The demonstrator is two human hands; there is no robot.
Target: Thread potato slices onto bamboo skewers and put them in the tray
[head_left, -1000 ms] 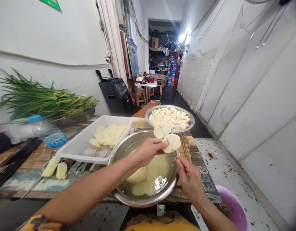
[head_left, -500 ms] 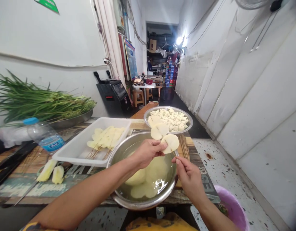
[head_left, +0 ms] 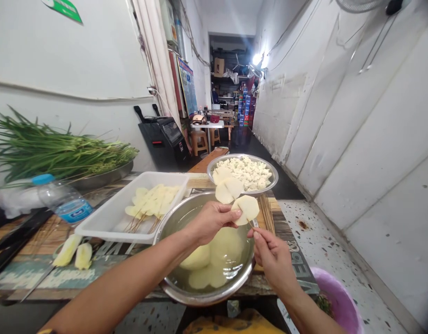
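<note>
My left hand (head_left: 217,220) pinches the nearest of several pale potato slices (head_left: 245,209) threaded on a thin wooden skewer (head_left: 250,224). Closed fingers of my right hand (head_left: 271,250) grip the skewer's lower end. Both hands are above a steel basin (head_left: 214,297) of water, where peeled potatoes (head_left: 226,246) and some slices lie under the surface. Behind the skewered slices stands a steel bowl of cauliflower florets (head_left: 250,171). To the left, a white plastic tray (head_left: 102,227) holds skewered slices (head_left: 153,199).
Bare skewers (head_left: 267,213) lie right of the basin. On the left are a water bottle (head_left: 69,202), yellowish vegetable pieces (head_left: 83,256), a knife (head_left: 38,282) and a pan of long green vegetables (head_left: 67,153). A purple tub (head_left: 339,301) sits on the floor at right.
The view has shifted slightly. Both hands keep nearly the same hold on the skewer and slices, and the objects on the table stay in place.
</note>
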